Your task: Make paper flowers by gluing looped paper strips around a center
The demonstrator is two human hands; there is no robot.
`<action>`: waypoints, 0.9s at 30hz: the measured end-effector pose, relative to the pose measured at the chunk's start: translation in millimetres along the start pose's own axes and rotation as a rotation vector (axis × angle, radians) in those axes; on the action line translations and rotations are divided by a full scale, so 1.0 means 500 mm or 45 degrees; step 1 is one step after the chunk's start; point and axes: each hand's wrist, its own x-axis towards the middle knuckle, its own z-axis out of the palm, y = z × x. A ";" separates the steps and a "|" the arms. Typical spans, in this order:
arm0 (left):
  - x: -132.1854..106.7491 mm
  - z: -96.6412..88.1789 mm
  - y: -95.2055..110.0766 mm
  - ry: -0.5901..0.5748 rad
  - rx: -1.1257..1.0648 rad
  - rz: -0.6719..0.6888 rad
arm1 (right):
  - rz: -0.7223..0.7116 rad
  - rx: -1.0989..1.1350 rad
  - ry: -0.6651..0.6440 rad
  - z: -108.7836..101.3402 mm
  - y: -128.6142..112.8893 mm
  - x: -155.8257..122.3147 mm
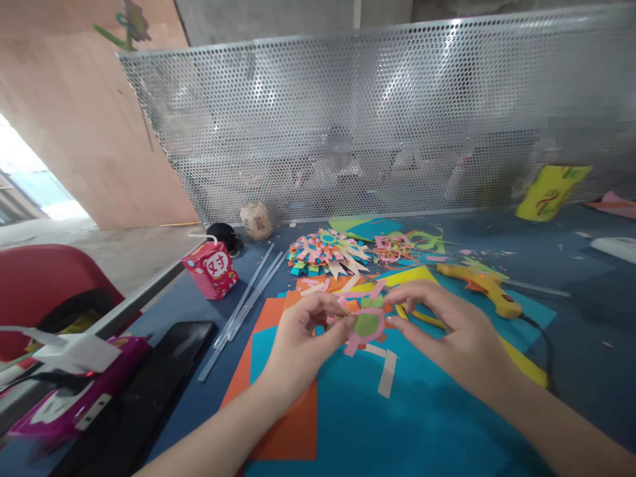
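Observation:
My left hand [303,338] pinches the left edge of a small paper flower [366,324], a green disc ringed with pink strips. My right hand [442,324] holds the flower's right side, fingertips closed on its upper edge. Both hands hover just above blue paper sheets [397,424] and an orange sheet [293,424]. Loose cream paper strips [386,374] lie right under the flower.
A finished multicoloured paper flower [325,255] lies further back, with paper scraps [397,246] beside it. A yellow glue gun [489,289] rests to the right. Clear glue sticks [248,301], a red drink carton [211,268] and a black phone [144,391] lie left. A perforated metal screen [348,119] closes the back.

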 end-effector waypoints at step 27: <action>-0.018 -0.044 0.012 -0.024 1.177 1.629 | -0.696 -0.181 0.015 -0.004 0.037 -0.037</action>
